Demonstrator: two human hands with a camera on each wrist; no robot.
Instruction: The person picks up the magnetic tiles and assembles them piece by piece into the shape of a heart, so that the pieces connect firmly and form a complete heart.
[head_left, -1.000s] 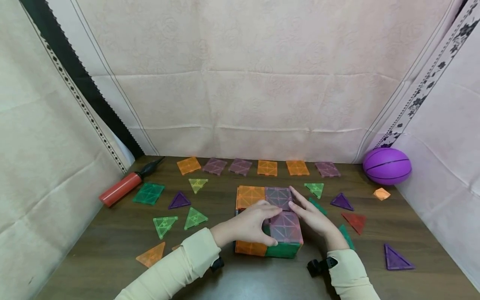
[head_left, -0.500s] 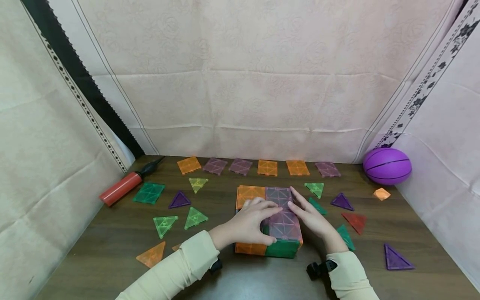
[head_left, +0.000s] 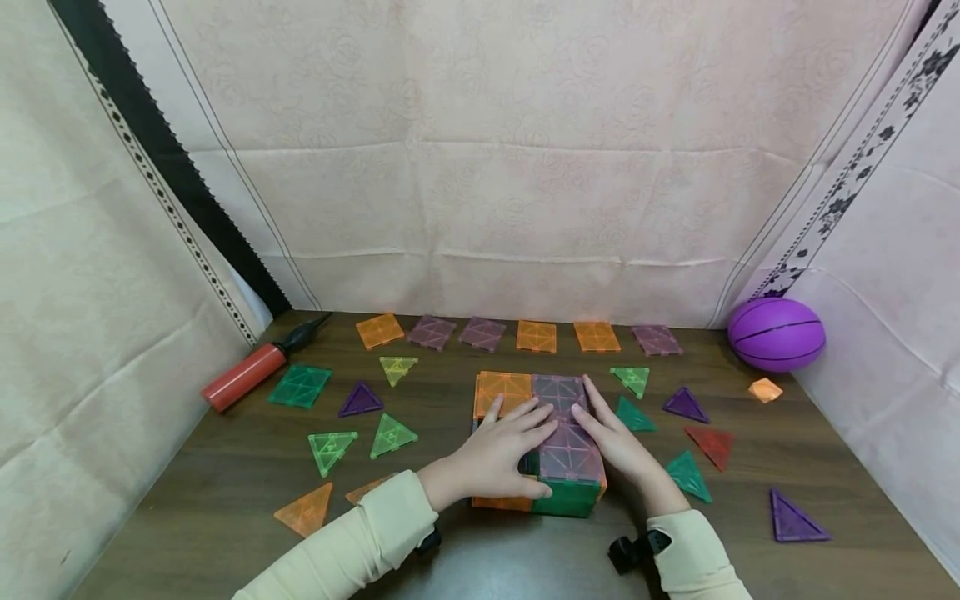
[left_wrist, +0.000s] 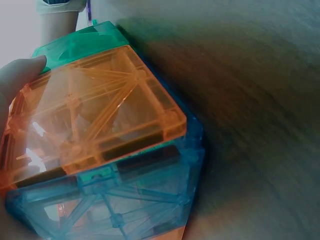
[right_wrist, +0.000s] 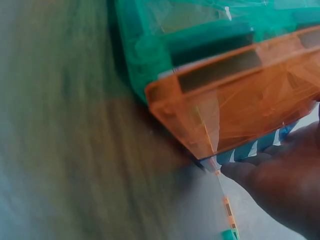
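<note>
A box of translucent magnetic tiles (head_left: 572, 454) stands at the table's middle. Its top shows orange and purple squares, its front orange and green. My left hand (head_left: 501, 457) lies over the top with fingers spread, thumb down by the front edge. Along the right side, the straight fingers of my right hand (head_left: 624, 448) touch the box near the purple squares. The left wrist view shows an orange tile (left_wrist: 100, 107) above a blue tile (left_wrist: 117, 215), with the thumb at the left. In the right wrist view, an orange tile (right_wrist: 240, 107) meets a green tile (right_wrist: 210, 37).
Orange squares (head_left: 536, 336) and purple squares (head_left: 482, 333) line the back. Loose triangles lie on both sides, including a red triangle (head_left: 710, 446) and a purple triangle (head_left: 797, 518). A red hand pump (head_left: 245, 377) lies left; a purple ball (head_left: 776, 335) sits back right.
My left fingers have spread wider and flattened over the top of the box. My right hand and wrist have shifted slightly left, showing more of the green triangles beside them.
</note>
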